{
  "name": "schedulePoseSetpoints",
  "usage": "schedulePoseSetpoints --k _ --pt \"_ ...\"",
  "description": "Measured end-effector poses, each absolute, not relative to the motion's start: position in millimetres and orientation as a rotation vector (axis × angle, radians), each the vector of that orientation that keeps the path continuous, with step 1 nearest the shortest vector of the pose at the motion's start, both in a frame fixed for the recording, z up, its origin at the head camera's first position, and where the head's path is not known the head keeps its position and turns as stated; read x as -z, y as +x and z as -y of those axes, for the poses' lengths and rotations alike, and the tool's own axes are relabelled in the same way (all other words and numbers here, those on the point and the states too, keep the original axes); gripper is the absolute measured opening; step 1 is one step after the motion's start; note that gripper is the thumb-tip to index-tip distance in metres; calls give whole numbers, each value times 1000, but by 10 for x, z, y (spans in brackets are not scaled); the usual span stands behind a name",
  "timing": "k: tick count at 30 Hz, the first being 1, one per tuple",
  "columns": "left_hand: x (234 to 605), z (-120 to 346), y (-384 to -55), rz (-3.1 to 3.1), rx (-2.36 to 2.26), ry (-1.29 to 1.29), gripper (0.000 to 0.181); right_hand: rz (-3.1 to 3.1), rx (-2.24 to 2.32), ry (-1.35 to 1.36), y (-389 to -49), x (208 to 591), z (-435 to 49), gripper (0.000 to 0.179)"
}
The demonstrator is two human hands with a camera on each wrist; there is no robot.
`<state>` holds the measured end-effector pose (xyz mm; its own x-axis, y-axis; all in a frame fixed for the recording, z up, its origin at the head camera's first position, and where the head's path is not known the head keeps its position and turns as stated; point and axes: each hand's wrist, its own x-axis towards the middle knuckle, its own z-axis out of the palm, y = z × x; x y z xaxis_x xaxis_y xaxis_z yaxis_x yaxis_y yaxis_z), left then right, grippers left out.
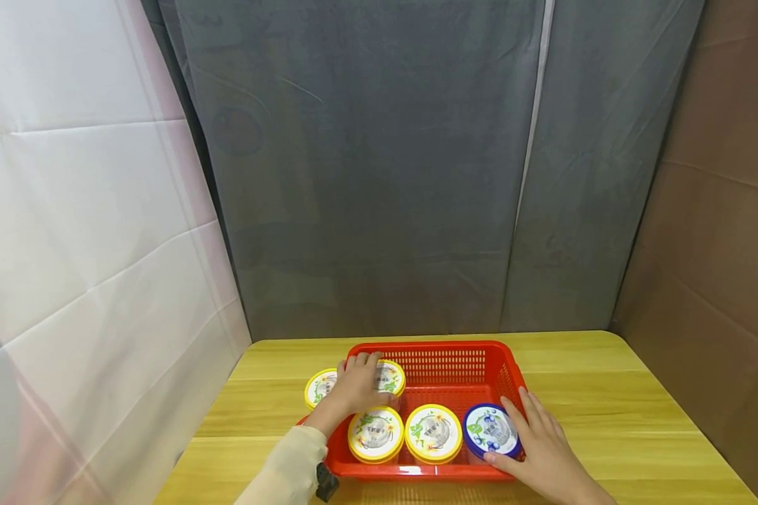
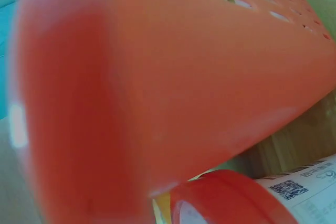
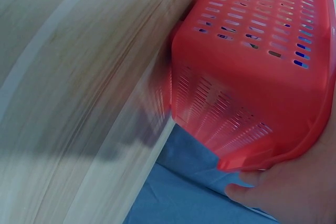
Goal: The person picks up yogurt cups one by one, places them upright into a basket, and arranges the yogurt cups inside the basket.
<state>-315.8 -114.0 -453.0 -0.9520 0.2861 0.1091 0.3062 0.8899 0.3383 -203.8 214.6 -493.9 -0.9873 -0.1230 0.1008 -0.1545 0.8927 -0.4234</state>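
A red plastic basket (image 1: 455,471) stands on the table with several round jars in it, their white labelled lids facing up. My left hand (image 1: 352,388) reaches over its left side and grips a yellow-lidded jar (image 1: 389,377), fingers at the far edge and thumb at the near edge. Two more yellow-lidded jars (image 1: 375,435) sit along the front. My right hand (image 1: 546,449) holds the blue-lidded jar (image 1: 490,428) at the front right corner, thumb at the lid's near edge, fingers along the basket's right rim. The right wrist view shows that hand low beside the basket wall.
Another yellow-lidded jar (image 1: 319,387) is left of the basket. In the left wrist view a red-lidded jar (image 2: 236,195) with a printed label lies below the basket wall. The wooden table (image 1: 581,379) ends at a grey curtain (image 1: 379,210), with white and brown cloth at the sides.
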Motion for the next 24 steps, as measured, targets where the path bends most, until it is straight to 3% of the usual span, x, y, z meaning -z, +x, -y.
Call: schedulePoseSetpoints --k 24 --pt "4462 1829 -3022 2801 618 -391 54 2986 -701 226 -2008 4895 -2136 108"
